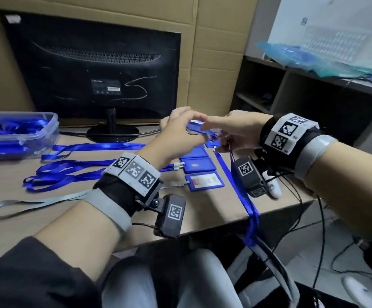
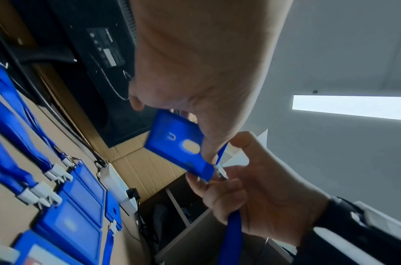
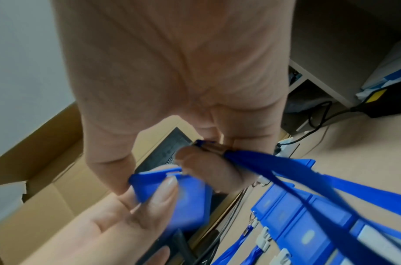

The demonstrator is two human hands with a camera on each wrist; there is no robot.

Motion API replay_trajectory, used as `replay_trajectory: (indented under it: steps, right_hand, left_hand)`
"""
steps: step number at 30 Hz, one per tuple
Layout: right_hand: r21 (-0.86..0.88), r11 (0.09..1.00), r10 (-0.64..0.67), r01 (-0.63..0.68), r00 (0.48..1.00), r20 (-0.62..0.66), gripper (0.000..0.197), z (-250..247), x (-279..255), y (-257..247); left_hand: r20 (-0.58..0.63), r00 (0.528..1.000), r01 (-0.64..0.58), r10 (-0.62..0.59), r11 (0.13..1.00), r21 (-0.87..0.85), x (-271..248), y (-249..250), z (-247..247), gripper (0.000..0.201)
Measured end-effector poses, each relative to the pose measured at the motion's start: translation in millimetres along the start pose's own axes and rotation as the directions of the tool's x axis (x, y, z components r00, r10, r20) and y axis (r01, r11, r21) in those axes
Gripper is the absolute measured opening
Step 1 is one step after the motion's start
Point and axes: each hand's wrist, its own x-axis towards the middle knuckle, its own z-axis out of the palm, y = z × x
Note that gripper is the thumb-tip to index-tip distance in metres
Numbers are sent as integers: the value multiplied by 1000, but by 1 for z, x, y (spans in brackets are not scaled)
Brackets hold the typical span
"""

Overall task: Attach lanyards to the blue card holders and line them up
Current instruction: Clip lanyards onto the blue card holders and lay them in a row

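My left grip [image 1: 180,127] pinches a blue card holder [image 2: 176,145], thumb on one face and fingers on the other, holding it up in the air above the far side of the worktop [image 1: 202,210]. My right grip [image 1: 238,130] meets it at the holder's slotted end, its fingers curled round the metal clip [image 2: 220,173] of a blue lanyard [image 1: 240,190]; the clip sits right at the holder's edge, though I cannot tell whether it is hooked through the slot. From my right grip the lanyard's ribbon drops down, crosses the worktop and hangs over the near edge toward my lap.

Below my hands, a row of blue card holders [image 1: 199,165] lies flat on the worktop, one just beside the next, each with a lanyard clipped on. The nearest one [image 1: 205,181] shows a card with red on it and carries a grey lanyard [image 1: 43,202]; the ribbons of the others [image 1: 69,172] trail away to the left in loose loops.

At the far left a clear plastic box [image 1: 16,134] holds more blue lanyards. Behind everything stands a black monitor [image 1: 94,67], its back facing me, in front of brown cardboard [image 1: 213,41].
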Motion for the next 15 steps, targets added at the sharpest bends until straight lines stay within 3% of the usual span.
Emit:
replay_trajectory:
  steps: [2,4,9,15]
  right_hand:
    - [-18,1000,-8,10,997,72,37,7,-11,-6]
    - [-30,999,-15,20,990,138,31,13,-18,-9]
    - [-110,991,-47,79,963,266,50,20,-15,-7]
    - [-146,968,-177,206,966,186,26,34,-3,-4]
  left_hand:
    - [-80,996,-25,31,996,83,-3,-1,-1,21]
    - [-131,991,-18,31,995,98,-8,-2,-5,18]
    - [-128,992,-12,11,1000,-2,-19,-9,-30,13]
    - [-70,996,51,-47,997,59,-29,-21,-63,10]
